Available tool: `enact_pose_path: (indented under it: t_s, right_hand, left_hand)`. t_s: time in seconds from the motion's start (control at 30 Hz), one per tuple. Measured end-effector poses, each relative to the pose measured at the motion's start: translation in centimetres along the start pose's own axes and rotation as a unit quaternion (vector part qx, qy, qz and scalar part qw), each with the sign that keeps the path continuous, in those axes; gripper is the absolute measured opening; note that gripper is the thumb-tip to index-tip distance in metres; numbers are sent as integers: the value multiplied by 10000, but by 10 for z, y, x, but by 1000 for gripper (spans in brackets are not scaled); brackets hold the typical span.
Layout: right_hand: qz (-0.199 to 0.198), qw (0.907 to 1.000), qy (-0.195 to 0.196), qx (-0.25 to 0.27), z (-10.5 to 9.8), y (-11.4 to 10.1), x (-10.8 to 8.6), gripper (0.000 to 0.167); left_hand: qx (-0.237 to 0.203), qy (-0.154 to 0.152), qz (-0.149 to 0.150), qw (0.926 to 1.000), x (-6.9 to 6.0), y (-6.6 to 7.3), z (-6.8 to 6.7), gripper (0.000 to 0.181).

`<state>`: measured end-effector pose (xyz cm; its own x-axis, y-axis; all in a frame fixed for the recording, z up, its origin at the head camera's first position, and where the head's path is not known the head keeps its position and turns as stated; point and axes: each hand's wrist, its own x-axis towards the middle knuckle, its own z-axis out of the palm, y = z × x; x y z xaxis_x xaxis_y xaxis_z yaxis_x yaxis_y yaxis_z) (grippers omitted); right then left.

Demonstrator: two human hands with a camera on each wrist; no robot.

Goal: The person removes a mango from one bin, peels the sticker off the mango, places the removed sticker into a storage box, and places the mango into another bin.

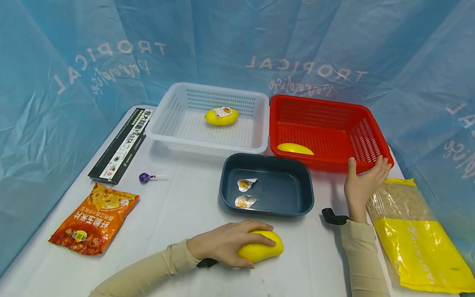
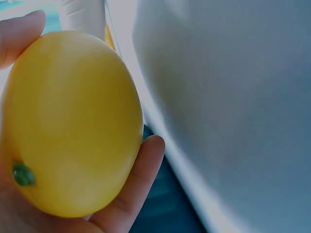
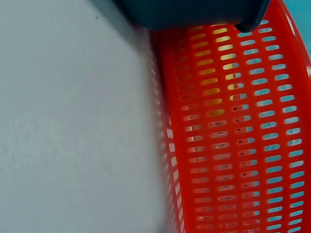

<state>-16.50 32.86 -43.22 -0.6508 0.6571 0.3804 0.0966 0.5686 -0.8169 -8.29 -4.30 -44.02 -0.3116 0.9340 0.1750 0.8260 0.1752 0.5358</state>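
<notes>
On the white tabletop in the head view, my left hand (image 1: 231, 242) grips a yellow toy mango (image 1: 272, 247) from above. The left wrist view shows that mango (image 2: 73, 121) close up, with a green stem nub, between thumb and fingers. My right hand (image 1: 363, 187) is raised at the front right corner of the red basket (image 1: 323, 165), fingers extended, holding nothing. Another yellow mango (image 1: 295, 148) lies in that basket, partly hidden by its front wall. A third mango (image 1: 219, 119), bearing a label (image 1: 223, 111), sits in the white basket (image 1: 208, 144).
A dark blue tray (image 1: 282, 185) with two peeled labels (image 1: 245, 201) stands before the baskets. To the left are a black pasta box (image 1: 122, 144), a lollipop (image 1: 144, 177) and an orange snack bag (image 1: 94, 220). A yellow pasta bag (image 1: 419, 239) lies at the right edge.
</notes>
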Motion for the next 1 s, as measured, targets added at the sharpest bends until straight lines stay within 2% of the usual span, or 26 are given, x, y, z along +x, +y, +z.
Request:
enact_pose_path:
  t_s: [0.37, 0.47, 0.6, 0.83, 1.0]
  right_hand:
    - [87, 9986, -145, -506, 3, 4, -2, 92]
    - [66, 9983, -225, -541, 1, 4, -2, 95]
    - [104, 9963, -460, -716, -8, 1, 6, 90]
    - [-133, 9842, -1065, -1411, -27, 8, 25, 74]
    - [-141, 9699, -1614, -1820, -36, 15, 30, 72]
  left_hand:
    - [-470, 285, 216, 9983, 13, 5, -21, 64]
    - [-391, 416, 243, 9981, 18, 5, -29, 63]
    - [-259, 559, 269, 9977, 25, 4, -36, 62]
    - [-177, 532, 183, 9983, 28, 1, -40, 60]
    - [-291, 381, -84, 9988, 34, -2, -50, 61]
